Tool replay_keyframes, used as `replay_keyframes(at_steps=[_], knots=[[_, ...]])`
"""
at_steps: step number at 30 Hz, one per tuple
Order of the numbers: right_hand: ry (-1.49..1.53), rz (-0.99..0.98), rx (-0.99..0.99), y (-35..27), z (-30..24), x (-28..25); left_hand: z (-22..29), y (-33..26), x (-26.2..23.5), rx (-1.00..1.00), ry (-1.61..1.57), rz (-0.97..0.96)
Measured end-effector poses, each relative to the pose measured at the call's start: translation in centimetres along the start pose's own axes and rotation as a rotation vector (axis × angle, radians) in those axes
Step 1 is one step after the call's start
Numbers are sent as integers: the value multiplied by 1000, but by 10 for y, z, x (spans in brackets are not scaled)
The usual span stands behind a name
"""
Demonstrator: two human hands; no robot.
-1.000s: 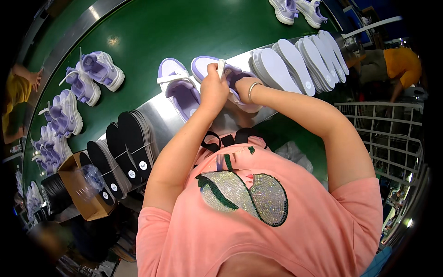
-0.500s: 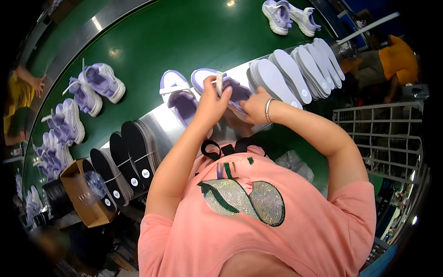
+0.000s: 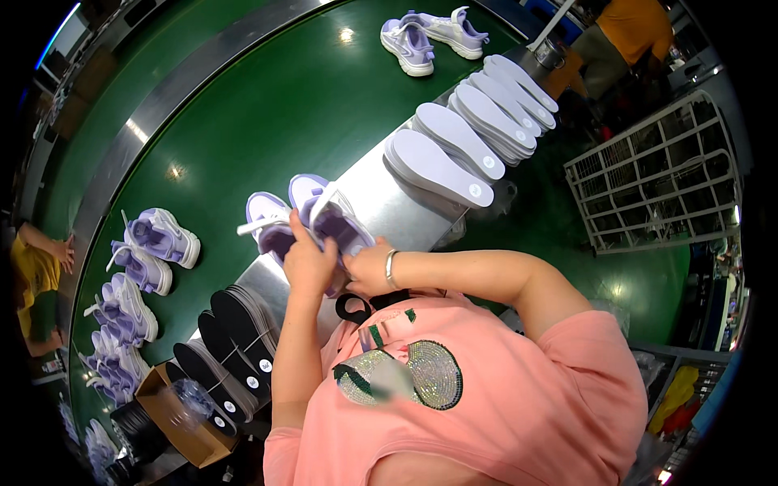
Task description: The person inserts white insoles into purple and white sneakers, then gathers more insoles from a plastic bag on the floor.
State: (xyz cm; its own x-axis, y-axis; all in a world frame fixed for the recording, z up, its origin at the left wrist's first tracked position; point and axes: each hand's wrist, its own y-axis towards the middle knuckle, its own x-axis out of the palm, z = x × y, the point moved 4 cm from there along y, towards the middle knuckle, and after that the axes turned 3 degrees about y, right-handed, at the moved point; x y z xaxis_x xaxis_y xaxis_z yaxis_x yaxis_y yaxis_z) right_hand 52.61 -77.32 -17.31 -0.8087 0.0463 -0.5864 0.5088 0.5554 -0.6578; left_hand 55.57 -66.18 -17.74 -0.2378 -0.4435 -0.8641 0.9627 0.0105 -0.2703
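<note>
A white and lavender sneaker [image 3: 344, 226] stands in front of me, toe pointing away, its collar spread open. My left hand [image 3: 310, 263] grips the collar's left side, with the thumb at the opening. My right hand [image 3: 369, 268], a silver bangle at its wrist, closes on the heel end, where fingers partly hide the edge. The matching sneaker [image 3: 271, 223] sits close on the left, partly behind my left hand. Whether anything lies inside the held sneaker I cannot make out.
Stacks of pale grey insoles [image 3: 442, 170] line the metal ledge [image 3: 381, 182] to the right. Tied black insoles [image 3: 235, 328] and a cardboard box [image 3: 180, 421] are at left. More sneakers [image 3: 162, 236] stand on the green table [image 3: 235, 130]. A wire rack [image 3: 656, 178] is at right.
The view has turned, shifting the scene. My left hand has gone from the raised white tongue or strap to the collar's side. My right hand has moved from the opening to the heel.
</note>
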Motion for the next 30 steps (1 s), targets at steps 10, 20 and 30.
replay_keyframes(at_steps=[10,20,30], knots=[[36,1043,418,-80,215,-88,-96,107,-94,-116,29,440],[63,686,757,-88,287,-56,43,74,62,-90,-970,-476],[113,680,654,-96,306,-50,156,89,136,-254,-1355,-830]])
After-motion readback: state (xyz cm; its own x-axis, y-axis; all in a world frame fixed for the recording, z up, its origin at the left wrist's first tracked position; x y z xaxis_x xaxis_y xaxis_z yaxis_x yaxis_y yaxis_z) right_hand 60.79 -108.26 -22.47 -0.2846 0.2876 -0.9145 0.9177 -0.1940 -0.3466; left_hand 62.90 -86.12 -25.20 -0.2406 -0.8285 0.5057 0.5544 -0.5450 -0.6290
